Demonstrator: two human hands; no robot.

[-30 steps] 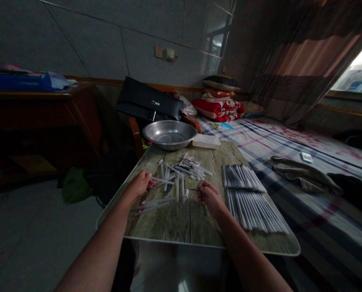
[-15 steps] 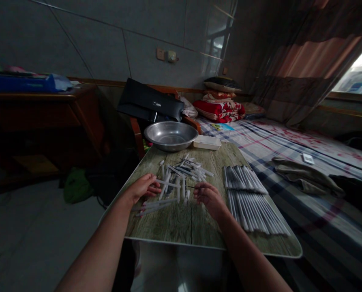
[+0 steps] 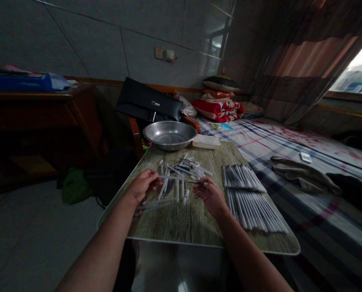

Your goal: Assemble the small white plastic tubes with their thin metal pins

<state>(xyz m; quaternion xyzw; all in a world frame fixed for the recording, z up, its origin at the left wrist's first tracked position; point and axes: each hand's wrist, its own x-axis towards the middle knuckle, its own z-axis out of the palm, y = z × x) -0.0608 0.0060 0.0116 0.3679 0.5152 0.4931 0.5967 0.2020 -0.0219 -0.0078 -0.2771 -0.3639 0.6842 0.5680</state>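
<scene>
My left hand [image 3: 144, 184] pinches one end of a white, pen-like tube [image 3: 170, 177], which points right across the table. In the fingers of my right hand [image 3: 209, 194] is a thin dark rod [image 3: 192, 182], like a pen refill, its tip pointing left towards the tube. The tube and the rod look apart. Between and beyond my hands lies a loose heap of white tubes and dark rods [image 3: 195, 168]. Several more white tubes [image 3: 155, 206] lie near my left wrist. Right of my right hand, finished-looking pens [image 3: 256, 211] lie side by side in two rows.
A steel basin [image 3: 170, 136] and a shallow white tray [image 3: 206, 142] stand at the far edge of the wood-patterned table [image 3: 181, 231]. A bed with a checked sheet [image 3: 250, 142] borders the table's right side. Behind the basin, a black case [image 3: 150, 101] leans on a chair.
My left hand has risen slightly, and the tube in it now lies more level. The rod in my right hand has moved up a little. The camera view has shifted slightly.
</scene>
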